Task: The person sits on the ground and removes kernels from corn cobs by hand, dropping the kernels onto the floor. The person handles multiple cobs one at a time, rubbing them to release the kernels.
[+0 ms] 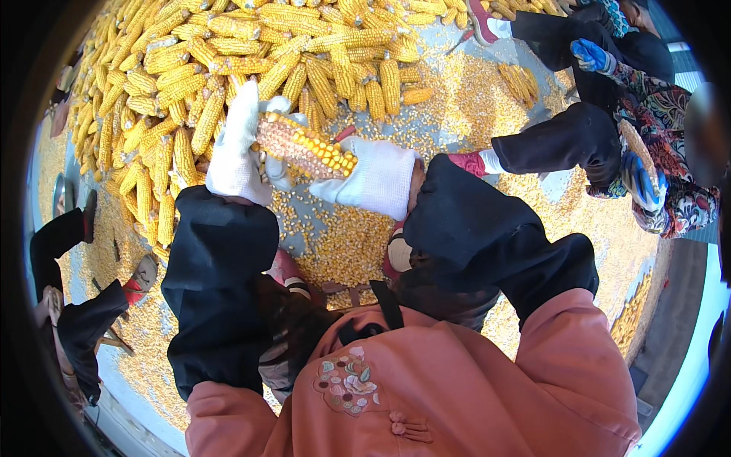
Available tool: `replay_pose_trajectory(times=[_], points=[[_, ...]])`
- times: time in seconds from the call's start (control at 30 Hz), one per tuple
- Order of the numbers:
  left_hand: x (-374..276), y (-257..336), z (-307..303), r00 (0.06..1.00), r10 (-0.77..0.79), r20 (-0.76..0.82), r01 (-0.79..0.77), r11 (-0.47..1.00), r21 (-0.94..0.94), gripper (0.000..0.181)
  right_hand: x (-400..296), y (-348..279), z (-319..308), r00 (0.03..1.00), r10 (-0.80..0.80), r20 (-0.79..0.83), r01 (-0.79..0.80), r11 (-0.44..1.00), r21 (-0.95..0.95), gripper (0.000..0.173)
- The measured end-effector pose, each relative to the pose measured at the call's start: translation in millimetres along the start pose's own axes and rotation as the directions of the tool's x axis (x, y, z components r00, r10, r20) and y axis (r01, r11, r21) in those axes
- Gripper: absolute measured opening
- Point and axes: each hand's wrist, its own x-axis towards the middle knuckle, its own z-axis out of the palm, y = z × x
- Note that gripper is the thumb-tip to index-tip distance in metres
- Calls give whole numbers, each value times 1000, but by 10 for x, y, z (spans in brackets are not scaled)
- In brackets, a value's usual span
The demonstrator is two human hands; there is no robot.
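Note:
Both of my hands wear white knitted gloves and hold one corn cob (308,149) between them, over the floor. My left hand (243,148) grips its left end, fingers bent around it. My right hand (371,171) is closed around the right end, palm under the cob. Part of the cob is stripped to the bare reddish core, while rows of yellow kernels remain along its upper right side. Loose kernels (348,240) cover the floor below, between my feet. Beyond my hands rises a heap of unshelled corn cobs (228,51).
At the right, a co-worker in blue-and-white gloves (642,183) holds a cob; another person's dark-trousered leg (537,34) is behind. At the left sit people with dark trousers (91,337). A small group of cobs (518,84) lies on scattered kernels.

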Motion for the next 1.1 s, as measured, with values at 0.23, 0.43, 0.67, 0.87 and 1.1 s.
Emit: replay_pose_trajectory(times=[0.23,0.43,0.67,0.87,1.1], points=[[-7,71,-1,1000,-2,5,2,999,34,45,-33,-50,-5,1000,6,-25,-5,1000,13,58],[129,-49,-100,998,-55,-35,58,994,87,41,-39,-39,11,997,-25,-76,13,989,-150,58],[230,64,-478,508,525,683,-840,125,528,34,-51,-83,-106,998,-63,2,62,975,-214,64],[-51,129,-21,943,-45,330,-262,512,818,26,-24,38,-150,986,-99,132,123,974,-190,58],[74,-155,-132,980,124,155,-198,613,764,24,-137,-17,-125,998,37,59,-14,939,-342,58]])
